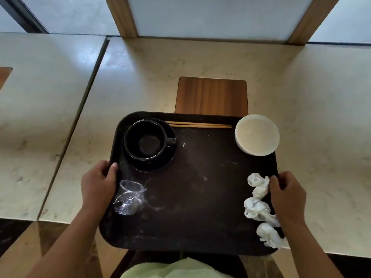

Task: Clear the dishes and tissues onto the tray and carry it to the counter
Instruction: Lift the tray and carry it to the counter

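A dark brown tray [196, 197] is held over the near edge of a pale marble table [301, 117]. My left hand [99, 185] grips the tray's left rim and my right hand [287, 195] grips its right rim. On the tray stand a black cup [145, 140] on a black saucer [160, 165] at the back left, a white bowl [257, 135] at the back right, and wooden chopsticks [198, 125] along the back edge. A crumpled clear plastic cup [129, 197] lies at the front left. Three balled white tissues [258, 208] lie along the right side.
A wooden mat [211, 96] lies on the table just behind the tray. A second marble table [40, 117] stands to the left, separated by a narrow gap. Wooden window posts [122, 17] rise behind. Dark wooden seating [60, 237] shows below the table edge.
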The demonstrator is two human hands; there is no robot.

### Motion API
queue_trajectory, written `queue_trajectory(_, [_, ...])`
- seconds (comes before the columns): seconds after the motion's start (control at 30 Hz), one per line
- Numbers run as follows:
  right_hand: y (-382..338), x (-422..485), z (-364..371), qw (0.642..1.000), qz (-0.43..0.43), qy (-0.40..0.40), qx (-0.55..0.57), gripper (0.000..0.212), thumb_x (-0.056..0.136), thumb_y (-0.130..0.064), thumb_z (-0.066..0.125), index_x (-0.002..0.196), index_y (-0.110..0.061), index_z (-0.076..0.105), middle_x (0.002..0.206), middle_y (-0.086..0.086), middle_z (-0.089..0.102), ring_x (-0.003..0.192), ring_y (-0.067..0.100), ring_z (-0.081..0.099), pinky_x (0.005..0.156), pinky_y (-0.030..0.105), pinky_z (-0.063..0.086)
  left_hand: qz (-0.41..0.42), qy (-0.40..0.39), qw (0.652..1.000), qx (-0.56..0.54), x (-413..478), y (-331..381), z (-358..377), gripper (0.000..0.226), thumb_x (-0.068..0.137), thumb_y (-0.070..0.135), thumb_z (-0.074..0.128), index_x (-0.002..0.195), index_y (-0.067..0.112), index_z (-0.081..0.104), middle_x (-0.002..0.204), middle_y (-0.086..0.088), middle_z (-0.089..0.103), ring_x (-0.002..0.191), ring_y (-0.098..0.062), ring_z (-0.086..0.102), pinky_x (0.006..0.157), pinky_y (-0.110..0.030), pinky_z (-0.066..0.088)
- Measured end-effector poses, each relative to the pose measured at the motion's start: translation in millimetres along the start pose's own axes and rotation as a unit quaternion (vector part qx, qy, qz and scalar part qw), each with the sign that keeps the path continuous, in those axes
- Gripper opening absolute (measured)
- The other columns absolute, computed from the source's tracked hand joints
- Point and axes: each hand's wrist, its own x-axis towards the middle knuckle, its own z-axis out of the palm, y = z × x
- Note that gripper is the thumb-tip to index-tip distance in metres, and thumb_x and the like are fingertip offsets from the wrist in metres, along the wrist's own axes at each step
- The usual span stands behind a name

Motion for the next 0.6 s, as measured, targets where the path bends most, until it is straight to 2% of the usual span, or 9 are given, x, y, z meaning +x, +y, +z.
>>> queue_trajectory(0.13, [6,7,17,1.000,0.011,0.006,-0.016,0.014,0.092,-0.019,0.060,0.079,-0.017,0.056,0.063,-0.004,0.058,0.058,0.015,0.054,0.061,0.031,0.036,0.012,-0.006,1.000,0.020,16,-4,21,0.026,0.095,0.020,0.063,0.072,0.008,0.064,0.060,-0.006,0.062,0.056,-0.027,0.057,0.055,-0.037,0.043])
queue_trajectory(0.3, [13,14,35,0.999,0.019,0.008,-0.044,0.012,0.092,-0.019,0.060,0.081,-0.014,0.057,0.064,0.002,0.059,0.059,0.028,0.056,0.060,0.032,0.038,0.019,-0.018,0.998,0.060,30,-8,40,0.025,0.096,0.021,0.063,0.078,0.003,0.066,0.066,-0.015,0.066,0.062,-0.037,0.061,0.056,-0.040,0.047])
queue_trajectory(0.47, [19,15,47,0.997,0.025,0.012,-0.079,0.014,0.093,-0.020,0.059,0.080,-0.019,0.052,0.064,0.002,0.056,0.058,0.027,0.053,0.059,0.032,0.037,0.011,-0.030,0.996,0.086,34,-12,55,0.026,0.097,0.024,0.060,0.086,0.001,0.066,0.072,-0.018,0.067,0.068,-0.040,0.062,0.058,-0.046,0.051])
queue_trajectory(0.6, [27,17,49,0.995,0.018,0.015,-0.100,0.015,0.093,-0.019,0.059,0.080,-0.019,0.052,0.063,0.000,0.054,0.057,0.025,0.049,0.057,0.030,0.033,0.007,-0.038,0.996,0.084,29,-15,66,0.025,0.098,0.023,0.060,0.085,0.002,0.065,0.072,-0.017,0.065,0.067,-0.040,0.061,0.057,-0.044,0.049])
